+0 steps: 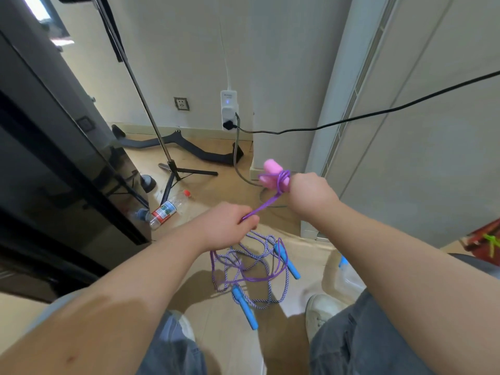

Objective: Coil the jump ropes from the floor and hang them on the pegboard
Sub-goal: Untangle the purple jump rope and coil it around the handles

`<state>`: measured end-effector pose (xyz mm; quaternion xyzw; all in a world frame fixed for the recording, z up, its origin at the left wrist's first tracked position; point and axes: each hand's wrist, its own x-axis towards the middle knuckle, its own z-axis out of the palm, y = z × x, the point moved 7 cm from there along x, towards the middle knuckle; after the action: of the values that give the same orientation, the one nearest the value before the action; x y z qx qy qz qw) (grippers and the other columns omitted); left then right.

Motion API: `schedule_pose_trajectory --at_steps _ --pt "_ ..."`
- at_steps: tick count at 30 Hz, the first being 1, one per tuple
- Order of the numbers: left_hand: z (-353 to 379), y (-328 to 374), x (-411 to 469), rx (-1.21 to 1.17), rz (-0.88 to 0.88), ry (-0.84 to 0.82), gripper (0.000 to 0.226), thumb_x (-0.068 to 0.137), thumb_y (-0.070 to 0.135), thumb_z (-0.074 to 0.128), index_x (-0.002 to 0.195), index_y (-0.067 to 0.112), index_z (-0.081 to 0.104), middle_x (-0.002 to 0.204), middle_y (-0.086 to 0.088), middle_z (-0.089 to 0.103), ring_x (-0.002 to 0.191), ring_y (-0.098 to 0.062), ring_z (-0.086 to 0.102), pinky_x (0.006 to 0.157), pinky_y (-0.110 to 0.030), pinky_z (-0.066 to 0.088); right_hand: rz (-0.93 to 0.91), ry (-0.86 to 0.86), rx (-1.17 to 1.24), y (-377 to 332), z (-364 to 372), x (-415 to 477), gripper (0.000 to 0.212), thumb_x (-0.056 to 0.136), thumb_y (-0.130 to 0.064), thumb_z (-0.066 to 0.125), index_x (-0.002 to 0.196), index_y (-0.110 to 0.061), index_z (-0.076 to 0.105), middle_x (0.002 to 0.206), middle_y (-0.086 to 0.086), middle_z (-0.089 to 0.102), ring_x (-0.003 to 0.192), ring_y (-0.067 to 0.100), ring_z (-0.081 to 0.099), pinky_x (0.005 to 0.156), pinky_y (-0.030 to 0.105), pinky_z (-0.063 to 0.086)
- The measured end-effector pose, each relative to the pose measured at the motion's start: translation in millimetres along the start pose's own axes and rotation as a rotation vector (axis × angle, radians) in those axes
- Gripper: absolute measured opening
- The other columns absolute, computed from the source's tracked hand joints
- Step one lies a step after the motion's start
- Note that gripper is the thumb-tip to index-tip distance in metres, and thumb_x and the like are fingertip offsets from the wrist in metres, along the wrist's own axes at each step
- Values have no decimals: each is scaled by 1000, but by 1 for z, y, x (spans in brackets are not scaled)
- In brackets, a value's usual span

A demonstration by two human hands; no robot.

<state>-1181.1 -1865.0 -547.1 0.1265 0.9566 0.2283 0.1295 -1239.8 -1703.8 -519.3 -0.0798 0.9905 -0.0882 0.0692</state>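
- Forearms, two, bare, cut off at the lower frame edge; jeans and a white shoe [322,312] show below them.
- Left hand [227,226]: fingers curled round the purple rope [266,205], which runs taut up to the right hand.
- Right hand [311,193]: fist closed on the pink foam handles [272,175], cord wound round them; fingertips hidden behind the knuckles.
- Braided rope [261,236], purple and white, with blue handles [286,262]: tangled on the floor between the feet, and the purple rope's slack loops lie over it.
- Plastic bottle [167,209], red cap: on its side at the floor's left edge; label print unreadable, contents unclear.
- Tripod [173,171]: at the floor's far edge, top cut off.
- Wall adapter [229,109]: lettering illegible.
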Motion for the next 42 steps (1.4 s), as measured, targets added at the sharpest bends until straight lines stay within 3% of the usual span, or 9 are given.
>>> schedule_pose_trajectory --at_steps 6,11,14,17,20,26,31,35,42 --pt "-27 31 2 325 338 216 31 94 55 48 75 32 56 73 8 60 71 -15 52 58 -32 38 -269 -200 -211 -44 45 -24 9 90 -14 52 96 -16 59 86 5 51 80 30 58 67 34 45" --pt "-46 -18 12 75 69 254 57 63 84 54 70 29 65 57 11 57 61 -9 52 60 -32 47 -565 -287 -289 -63 51 -41 23 84 -15 55 66 -20 40 65 2 42 60 28 48 56 30 38" --pt "-46 -48 12 -102 -89 264 56 76 71 62 62 16 64 52 0 50 49 -10 40 56 -31 37 -730 -200 -164 -78 39 -51 34 85 -26 58 60 -20 35 56 0 37 61 31 43 59 32 38" --pt "-39 -50 6 -361 -235 168 59 85 63 53 55 13 52 47 -4 45 45 -16 41 56 -31 46 -801 -97 50 -91 19 -58 25 82 -25 62 65 -16 46 52 -1 40 57 31 40 59 34 37" --pt "-18 -54 4 -660 -387 93 39 104 24 43 68 8 47 41 2 49 37 -13 46 40 -22 42 -606 5 264 -78 -6 -42 18 79 -22 63 70 -12 52 55 0 47 62 32 45 60 33 37" --pt "8 -39 3 -437 -334 -81 56 103 52 20 74 15 52 47 2 51 43 -19 45 56 -28 43 -40 287 371 -10 -21 6 16 83 -25 58 72 -17 48 71 6 53 71 35 48 63 31 37" --pt "-8 7 -1 77 42 -30 42 101 48 39 79 20 61 62 6 55 61 -16 52 56 -28 39 36 29 2 19 14 20 12 87 -22 53 96 -17 59 71 4 52 67 30 53 63 31 44" --pt "-40 29 -1 312 266 263 44 92 61 40 74 24 56 64 7 55 66 -16 51 58 -35 46 -257 -216 -246 -20 48 -5 8 84 -14 55 91 -16 59 88 8 60 72 30 52 65 31 45" --pt "-50 -39 7 32 -32 262 60 65 79 62 63 19 60 57 4 56 60 -17 52 58 -32 44 -764 -215 -245 -86 51 -59 14 86 -24 56 76 -18 49 62 0 40 63 30 45 59 32 39"
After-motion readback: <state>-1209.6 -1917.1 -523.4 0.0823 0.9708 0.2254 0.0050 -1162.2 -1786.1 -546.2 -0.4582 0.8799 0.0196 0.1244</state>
